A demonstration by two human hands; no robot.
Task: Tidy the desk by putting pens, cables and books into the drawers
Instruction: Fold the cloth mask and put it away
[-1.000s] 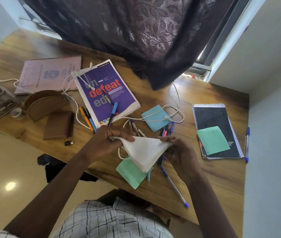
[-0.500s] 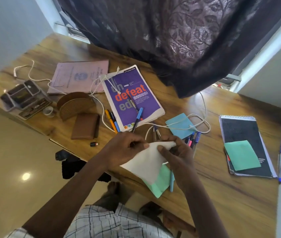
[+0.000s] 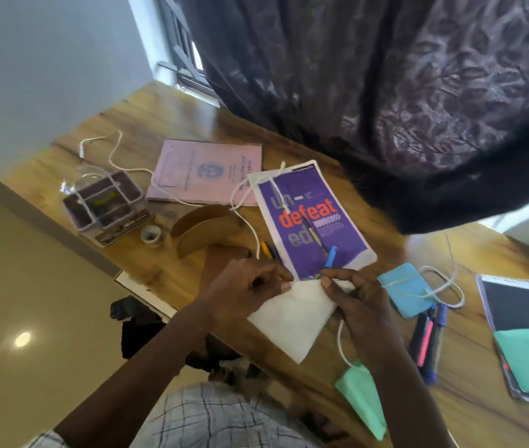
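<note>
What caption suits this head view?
Both hands, left hand and right hand, pinch a white folded paper above a cluttered wooden desk.

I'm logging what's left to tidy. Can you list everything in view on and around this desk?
Books: three; pink, purple, black spiral; desk.
Cables: white; across books and desk.
Pens: cluster, right; blue pen on purple book.
Cloths: blue, two green, white.
Clear organiser: left.
Tape roll: beside it.
Brown holder.
Curtain: dark.
Left hand, right hand: holding white cloth.
</note>
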